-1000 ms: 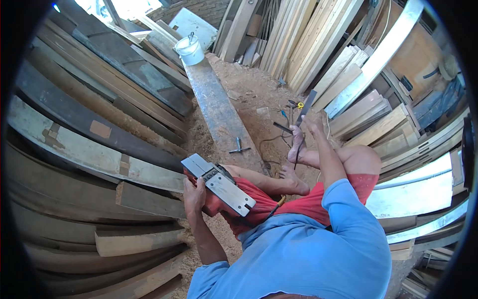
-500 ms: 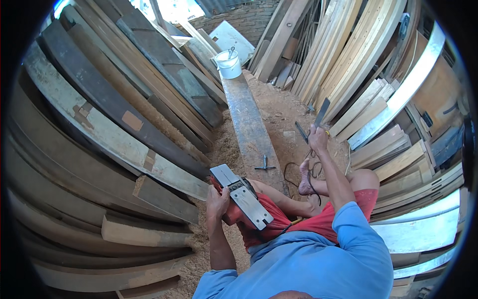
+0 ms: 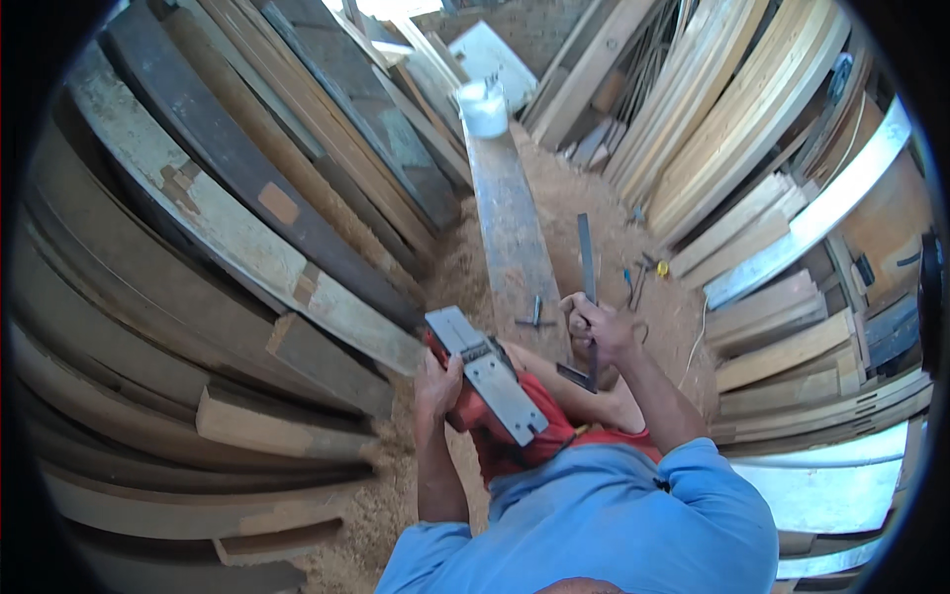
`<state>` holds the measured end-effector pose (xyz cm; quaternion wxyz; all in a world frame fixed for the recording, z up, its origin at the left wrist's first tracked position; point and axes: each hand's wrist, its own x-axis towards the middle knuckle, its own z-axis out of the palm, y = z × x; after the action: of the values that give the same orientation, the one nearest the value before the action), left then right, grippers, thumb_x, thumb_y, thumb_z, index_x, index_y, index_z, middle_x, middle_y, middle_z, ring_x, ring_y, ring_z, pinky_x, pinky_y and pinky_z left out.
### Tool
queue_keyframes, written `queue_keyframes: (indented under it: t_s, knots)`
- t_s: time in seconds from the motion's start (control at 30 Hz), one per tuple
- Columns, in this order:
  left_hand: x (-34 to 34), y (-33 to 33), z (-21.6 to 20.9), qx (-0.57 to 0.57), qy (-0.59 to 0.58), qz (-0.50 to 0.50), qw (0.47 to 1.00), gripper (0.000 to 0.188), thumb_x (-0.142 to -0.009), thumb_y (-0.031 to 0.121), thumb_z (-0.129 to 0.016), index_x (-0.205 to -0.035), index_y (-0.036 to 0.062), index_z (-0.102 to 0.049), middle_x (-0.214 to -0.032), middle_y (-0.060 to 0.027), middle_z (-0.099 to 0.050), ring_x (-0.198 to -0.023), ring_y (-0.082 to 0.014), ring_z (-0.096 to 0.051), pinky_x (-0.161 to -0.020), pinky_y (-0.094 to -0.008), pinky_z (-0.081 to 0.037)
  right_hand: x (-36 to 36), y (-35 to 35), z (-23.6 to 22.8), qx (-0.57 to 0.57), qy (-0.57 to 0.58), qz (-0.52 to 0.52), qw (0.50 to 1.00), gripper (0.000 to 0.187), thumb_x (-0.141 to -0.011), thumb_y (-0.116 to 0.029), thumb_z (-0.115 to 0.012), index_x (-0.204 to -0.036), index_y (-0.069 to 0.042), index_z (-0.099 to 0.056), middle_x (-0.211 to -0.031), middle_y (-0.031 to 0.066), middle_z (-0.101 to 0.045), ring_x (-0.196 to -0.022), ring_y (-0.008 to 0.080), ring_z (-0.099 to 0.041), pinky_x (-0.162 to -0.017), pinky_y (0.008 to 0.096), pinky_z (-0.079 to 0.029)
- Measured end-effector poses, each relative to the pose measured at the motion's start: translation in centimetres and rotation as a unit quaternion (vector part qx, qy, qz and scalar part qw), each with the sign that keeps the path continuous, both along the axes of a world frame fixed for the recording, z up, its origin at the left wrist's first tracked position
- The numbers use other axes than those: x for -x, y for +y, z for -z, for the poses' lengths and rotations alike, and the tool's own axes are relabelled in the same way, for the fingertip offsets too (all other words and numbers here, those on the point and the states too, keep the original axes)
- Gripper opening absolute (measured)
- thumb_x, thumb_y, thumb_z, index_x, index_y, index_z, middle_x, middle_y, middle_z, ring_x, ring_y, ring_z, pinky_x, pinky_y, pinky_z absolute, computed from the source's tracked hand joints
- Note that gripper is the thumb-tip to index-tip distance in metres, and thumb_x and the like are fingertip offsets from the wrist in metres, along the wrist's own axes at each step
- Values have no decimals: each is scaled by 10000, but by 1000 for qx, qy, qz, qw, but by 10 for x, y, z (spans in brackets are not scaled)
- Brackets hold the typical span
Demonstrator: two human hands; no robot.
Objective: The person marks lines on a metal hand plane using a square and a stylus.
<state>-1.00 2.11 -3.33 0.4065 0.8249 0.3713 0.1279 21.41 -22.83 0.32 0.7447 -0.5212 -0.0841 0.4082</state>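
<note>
My left hand (image 3: 435,384) grips the red body of an electric planer (image 3: 505,396), turned with its flat metal sole facing up over my lap. My right hand (image 3: 606,329) is closed around a metal square (image 3: 585,252). Its long thin blade points away from me, past the fist. A dark shorter leg of the square shows below the hand, near my knee. Just left of the right hand, a T-handled wrench (image 3: 536,313) rests on the long plank (image 3: 510,218).
A white bucket (image 3: 483,111) stands at the plank's far end. Boards (image 3: 228,238) lean along the left; more timber (image 3: 712,129) stands at the right. Small tools (image 3: 638,282) and a yellow item (image 3: 662,268) lie on the sawdust-covered floor.
My right hand has come inward and nearer with the square, which has turned so its blade points almost straight ahead. My left hand keeps the planer in nearly the same place. The view has shifted.
</note>
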Motion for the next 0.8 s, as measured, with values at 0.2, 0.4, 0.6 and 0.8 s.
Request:
queue_keyframes:
  t_s: [0.2, 0.4, 0.6, 0.8]
  knots:
    - [15, 7, 10, -2, 43, 24, 999, 507, -950, 370, -633, -1227, -44, -537, -1146, -340, -635, -1102, -530, -593, -949, -556, -470, 38, -22, -12, -75, 193, 91, 974, 287, -1088, -383, -538, -1187, -120, -599, -760, -10, -591, -574, 102, -551, -552, 278, -498]
    - [1, 1, -4, 64, 93, 4, 994, 540, -969, 380, -613, -1319, -21, -525, -1259, -303, -643, -1203, -467, -612, -1002, -498, -481, 110, -87, 81, -42, 215, -37, 975, 269, -1084, -306, -571, -1217, -73, -580, -896, 25, -684, -779, 123, -683, -699, 312, -579]
    - [20, 9, 25, 118, -54, -20, 991, 527, -989, 297, -544, -1385, -47, -492, -1276, -247, -622, -1178, -354, -604, -1012, -439, -465, 137, -79, 84, 40, 96, -80, 991, 269, -1081, -350, -575, -1052, -88, -630, -838, -12, -640, -756, 92, -645, -676, 254, -530]
    - [13, -13, 5, -38, -160, -108, 980, 490, -962, 173, -471, -1378, -86, -485, -1307, -258, -547, -1224, -383, -529, -1098, -477, -395, 117, -71, 68, 94, 2, -69, 993, 383, -1096, -426, -525, -999, -75, -644, -774, -26, -586, -631, 57, -533, -560, 232, -435]
